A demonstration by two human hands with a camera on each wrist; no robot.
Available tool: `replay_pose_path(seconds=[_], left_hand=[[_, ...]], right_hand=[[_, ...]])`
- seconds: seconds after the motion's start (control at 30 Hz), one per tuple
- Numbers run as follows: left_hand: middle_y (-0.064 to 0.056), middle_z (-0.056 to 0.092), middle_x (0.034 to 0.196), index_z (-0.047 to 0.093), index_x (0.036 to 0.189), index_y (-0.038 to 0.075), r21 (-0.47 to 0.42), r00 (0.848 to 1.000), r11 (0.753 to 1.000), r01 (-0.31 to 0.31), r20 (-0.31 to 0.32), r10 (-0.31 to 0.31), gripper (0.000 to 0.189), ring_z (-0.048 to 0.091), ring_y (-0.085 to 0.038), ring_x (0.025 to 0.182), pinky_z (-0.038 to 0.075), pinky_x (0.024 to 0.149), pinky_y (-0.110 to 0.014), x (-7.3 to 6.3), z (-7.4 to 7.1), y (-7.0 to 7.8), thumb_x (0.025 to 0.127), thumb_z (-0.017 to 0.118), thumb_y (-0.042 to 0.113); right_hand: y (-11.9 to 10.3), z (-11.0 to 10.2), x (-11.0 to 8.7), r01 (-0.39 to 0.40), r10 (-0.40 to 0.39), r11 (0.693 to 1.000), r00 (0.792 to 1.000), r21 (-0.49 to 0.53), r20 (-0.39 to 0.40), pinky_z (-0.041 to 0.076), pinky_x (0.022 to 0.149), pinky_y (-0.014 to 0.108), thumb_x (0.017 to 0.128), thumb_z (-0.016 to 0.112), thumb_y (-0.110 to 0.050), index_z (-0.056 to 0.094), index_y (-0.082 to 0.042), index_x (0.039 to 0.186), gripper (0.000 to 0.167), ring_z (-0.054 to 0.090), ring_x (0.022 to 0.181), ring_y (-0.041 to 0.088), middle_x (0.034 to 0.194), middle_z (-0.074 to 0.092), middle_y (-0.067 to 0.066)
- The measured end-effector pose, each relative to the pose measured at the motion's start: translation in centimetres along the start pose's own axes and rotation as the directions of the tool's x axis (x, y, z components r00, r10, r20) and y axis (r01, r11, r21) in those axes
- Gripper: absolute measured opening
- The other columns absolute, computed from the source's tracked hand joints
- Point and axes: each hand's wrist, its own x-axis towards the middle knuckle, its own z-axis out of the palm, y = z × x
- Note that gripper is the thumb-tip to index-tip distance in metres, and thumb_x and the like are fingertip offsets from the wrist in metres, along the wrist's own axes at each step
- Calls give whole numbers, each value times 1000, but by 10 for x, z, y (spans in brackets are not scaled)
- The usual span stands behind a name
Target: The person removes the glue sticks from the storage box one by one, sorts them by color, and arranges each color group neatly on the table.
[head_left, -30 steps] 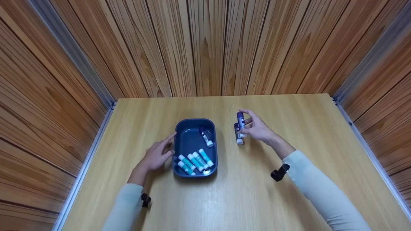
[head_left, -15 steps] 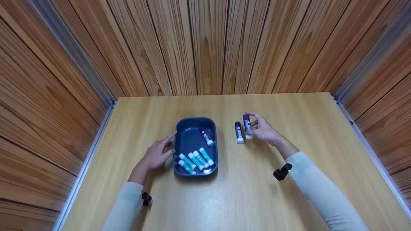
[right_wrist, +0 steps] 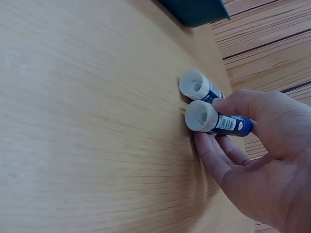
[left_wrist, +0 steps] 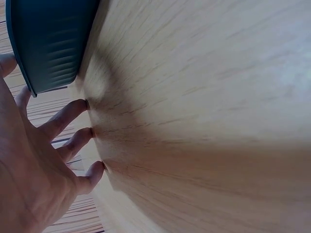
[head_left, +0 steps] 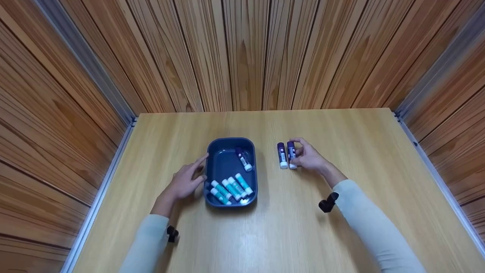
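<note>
My right hand (head_left: pixel 310 156) pinches a dark blue and purple glue stick (head_left: pixel 291 150) between thumb and fingers. In the right wrist view its white base (right_wrist: pixel 201 116) faces the camera, low over the table. Close alongside on its left, a matching glue stick (head_left: pixel 282 155) lies on the table, almost parallel. A dark blue tray (head_left: pixel 222 165) stands further left; my left hand (head_left: pixel 184 182) touches its left rim with an outstretched index finger and the thumb. The left wrist view shows the other fingers (left_wrist: pixel 77 144) spread, their tips at the tabletop.
Inside the tray, one purple-capped glue stick (head_left: pixel 243 159) lies at the far right. Several green-and-white glue sticks (head_left: pixel 232 188) lie together at the tray's near end. Wood-plank walls (head_left: pixel 250 57) enclose the table (head_left: pixel 250 242) at the back and sides.
The held glue stick has moved right, off its overlap with the other one, then lowered beside it. The left hand and tray stay in place.
</note>
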Motion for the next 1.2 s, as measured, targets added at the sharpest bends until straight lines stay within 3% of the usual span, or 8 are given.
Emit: replay_pose_path(seconds=[0.27,0.7,1.0,1.2], left_hand=[[-12,50,178,19,178,52,0,1000,1000,4,1,-4,77,38,-47,169,20,133,-84,1,-3,1,111,55,39],[-11,50,179,20,178,53,-11,1000,1000,14,-1,-14,77,40,-45,167,22,133,-81,2,-2,1,111,55,40],[-11,53,177,22,178,51,-8,1000,1000,7,-16,-7,75,41,-45,166,24,132,-80,-1,1,-1,112,56,40],[-9,51,178,21,178,53,-12,1000,1000,8,-12,-8,75,38,-44,169,21,134,-80,-1,2,-2,112,56,42]], right_hand=[[-2,-1,8,-18,18,1000,1000,-21,4,55,95,33,103,69,2,23,-12,179,90,57,132,37,146,51,29],[-2,1,9,-37,39,997,999,-61,27,54,91,28,106,69,-4,22,-11,181,89,57,127,33,148,52,30],[-2,3,10,-28,29,998,999,-62,26,55,93,30,103,68,-2,22,-9,180,91,57,135,40,156,48,37],[-7,0,9,-30,31,998,999,-53,23,57,95,33,106,67,-4,22,-9,180,86,58,136,40,157,48,36]])
